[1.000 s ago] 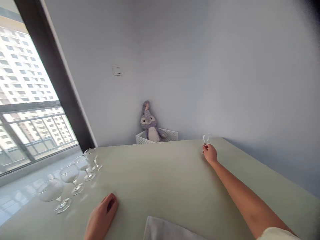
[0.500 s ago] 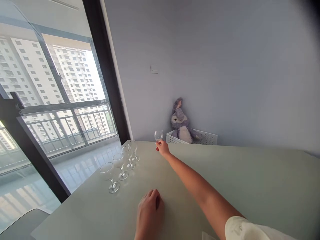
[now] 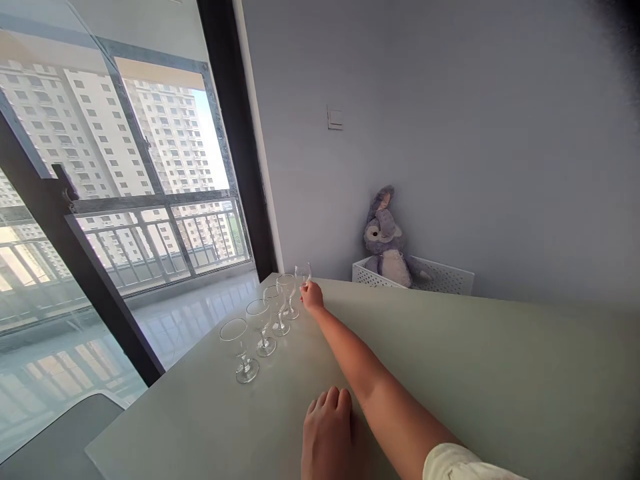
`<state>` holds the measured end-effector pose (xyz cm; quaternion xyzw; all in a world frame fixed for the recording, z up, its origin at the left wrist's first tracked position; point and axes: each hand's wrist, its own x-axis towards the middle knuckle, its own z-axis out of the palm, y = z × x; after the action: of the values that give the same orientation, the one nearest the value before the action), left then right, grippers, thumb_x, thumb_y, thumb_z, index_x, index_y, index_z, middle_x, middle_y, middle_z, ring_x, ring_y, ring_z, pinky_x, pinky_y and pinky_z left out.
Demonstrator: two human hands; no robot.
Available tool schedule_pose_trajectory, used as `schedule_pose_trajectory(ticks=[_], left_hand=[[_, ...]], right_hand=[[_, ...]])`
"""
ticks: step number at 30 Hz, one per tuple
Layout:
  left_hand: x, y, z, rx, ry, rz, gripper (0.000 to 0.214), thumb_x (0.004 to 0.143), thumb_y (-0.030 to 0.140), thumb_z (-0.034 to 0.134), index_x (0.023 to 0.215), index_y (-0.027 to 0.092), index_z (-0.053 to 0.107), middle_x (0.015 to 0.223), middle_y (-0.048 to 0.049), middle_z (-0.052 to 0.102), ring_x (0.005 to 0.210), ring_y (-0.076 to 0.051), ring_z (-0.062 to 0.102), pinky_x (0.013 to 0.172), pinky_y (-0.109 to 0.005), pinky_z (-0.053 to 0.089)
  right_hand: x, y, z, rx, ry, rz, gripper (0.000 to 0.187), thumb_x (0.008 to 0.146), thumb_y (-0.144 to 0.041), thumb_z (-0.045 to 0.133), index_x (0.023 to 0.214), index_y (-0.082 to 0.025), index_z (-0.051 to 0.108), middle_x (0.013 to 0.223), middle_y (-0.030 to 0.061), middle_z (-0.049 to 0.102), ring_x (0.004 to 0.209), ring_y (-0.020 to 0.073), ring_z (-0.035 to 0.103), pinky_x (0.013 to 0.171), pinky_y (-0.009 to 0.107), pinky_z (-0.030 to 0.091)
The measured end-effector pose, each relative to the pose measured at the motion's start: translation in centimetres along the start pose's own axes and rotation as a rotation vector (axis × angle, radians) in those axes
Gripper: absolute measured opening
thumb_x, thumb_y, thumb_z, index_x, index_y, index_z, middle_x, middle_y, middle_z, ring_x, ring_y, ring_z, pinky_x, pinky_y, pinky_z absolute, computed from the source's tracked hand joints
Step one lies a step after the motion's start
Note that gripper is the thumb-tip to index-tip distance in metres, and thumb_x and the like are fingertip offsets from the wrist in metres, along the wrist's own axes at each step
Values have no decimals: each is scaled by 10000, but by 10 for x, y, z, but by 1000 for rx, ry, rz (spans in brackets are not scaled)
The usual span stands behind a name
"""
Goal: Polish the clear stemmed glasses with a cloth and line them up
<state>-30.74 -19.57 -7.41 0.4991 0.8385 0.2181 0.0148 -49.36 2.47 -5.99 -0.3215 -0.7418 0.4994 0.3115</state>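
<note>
My right hand (image 3: 312,297) reaches out to the table's far left corner, its fingers closed on a clear stemmed wine glass (image 3: 303,270). The bowl shows above the fingers; most of the stem and the foot is hidden. Just left of it, several similar glasses stand upright in a slanting row, from the nearest wine glass (image 3: 245,365) back to the farthest standing glass (image 3: 291,311). Low in the middle, my left hand (image 3: 327,427) rests on the table with its fingers curled under, and no object shows in it.
The pale green tabletop (image 3: 430,373) has its left edge beside the row of glasses. Behind its back edge, a purple plush rabbit (image 3: 387,240) sits in a white perforated basket (image 3: 450,277) against the wall. A grey chair (image 3: 65,433) stands at lower left, near a glass door.
My right hand has carried its wine glass leftward to the far end of the row. The whole view has shifted, and my left hand has turned slightly on the table.
</note>
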Motion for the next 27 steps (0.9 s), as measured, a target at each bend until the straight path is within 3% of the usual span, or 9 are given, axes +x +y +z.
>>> schedule_pose_trajectory(ticks=[10,13,16,19,22,24,27], left_hand=[[-2,-4,3,-53,9,36,149,847,195,427,842,233,571,856,-41,622,816,-212,551,709,-335,333],[-2,-3,2,-36,26,31,163,838,153,402,784,223,539,827,-34,609,789,-200,538,692,-328,315],[-2,-1,-1,-15,46,10,175,806,99,383,716,211,484,787,-23,586,759,-182,522,672,-313,298],[-3,2,-8,-28,45,3,152,796,104,393,695,206,442,765,-7,569,741,-162,511,665,-290,290],[-4,3,-13,-33,39,13,125,814,143,407,710,207,435,779,0,564,748,-151,507,666,-271,283],[-4,3,-16,-40,36,14,117,819,157,408,718,206,439,770,1,557,738,-149,503,656,-266,275],[-5,2,-19,-52,36,15,123,820,169,411,706,201,446,735,6,546,698,-142,495,628,-260,266]], right_hand=[[-7,0,15,-10,-17,-39,274,917,-309,535,1153,-174,556,1172,89,563,974,203,587,820,400,512],[-11,-7,7,-12,-59,-49,283,914,-308,540,1161,-171,551,1177,90,560,978,207,585,821,405,512],[-18,-18,-14,-24,-106,-52,302,909,-307,549,1175,-165,541,1182,91,555,985,214,584,820,411,512],[-30,-31,-58,-63,-172,-44,297,909,-306,550,1168,-161,543,1158,88,565,961,206,592,800,398,520],[-56,-46,-130,-117,-239,-61,258,906,-298,557,1109,-139,568,1073,73,600,883,182,612,751,367,533],[-91,-59,-187,-148,-256,-108,186,882,-266,591,1010,-132,610,984,53,631,830,166,619,745,353,528],[-179,-76,-270,-181,-210,-181,98,811,-227,630,883,-186,682,871,34,671,830,196,631,806,349,499]])
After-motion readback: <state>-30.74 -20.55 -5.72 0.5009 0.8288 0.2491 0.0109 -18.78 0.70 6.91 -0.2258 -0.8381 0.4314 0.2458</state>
